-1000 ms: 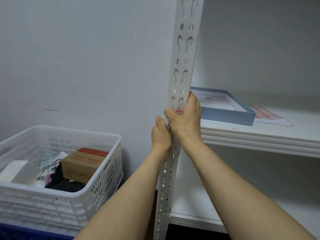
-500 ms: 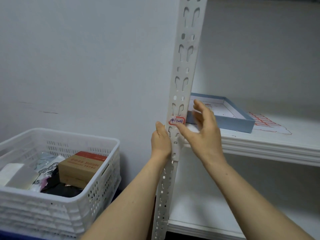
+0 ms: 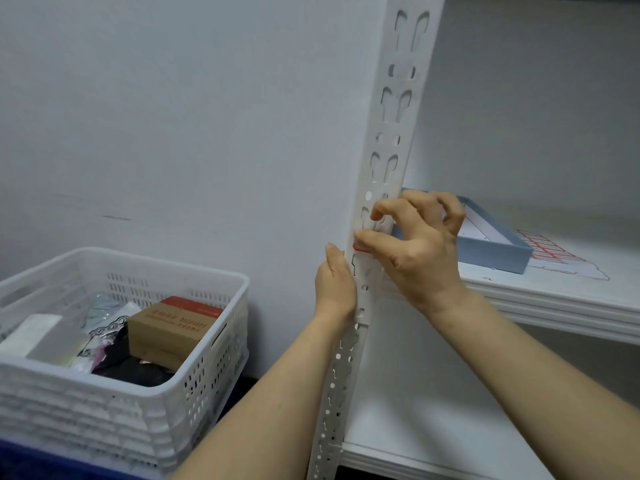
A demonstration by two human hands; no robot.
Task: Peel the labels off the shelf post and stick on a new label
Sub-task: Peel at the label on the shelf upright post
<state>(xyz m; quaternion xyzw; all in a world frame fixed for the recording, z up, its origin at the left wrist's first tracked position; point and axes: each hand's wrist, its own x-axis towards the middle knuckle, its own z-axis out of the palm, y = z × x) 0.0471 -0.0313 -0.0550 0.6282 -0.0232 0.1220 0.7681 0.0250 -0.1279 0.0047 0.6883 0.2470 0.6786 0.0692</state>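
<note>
The left hand is closed round the left edge of the shelf post. The red-edged label sits on the post's front face, level with the shelf's front edge. It lies mostly under the thumb of the right hand. I cannot tell whether that hand pinches the label or only presses it.

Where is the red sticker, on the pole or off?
On. The label lies on the shelf post, mostly hidden under the right hand.
</note>
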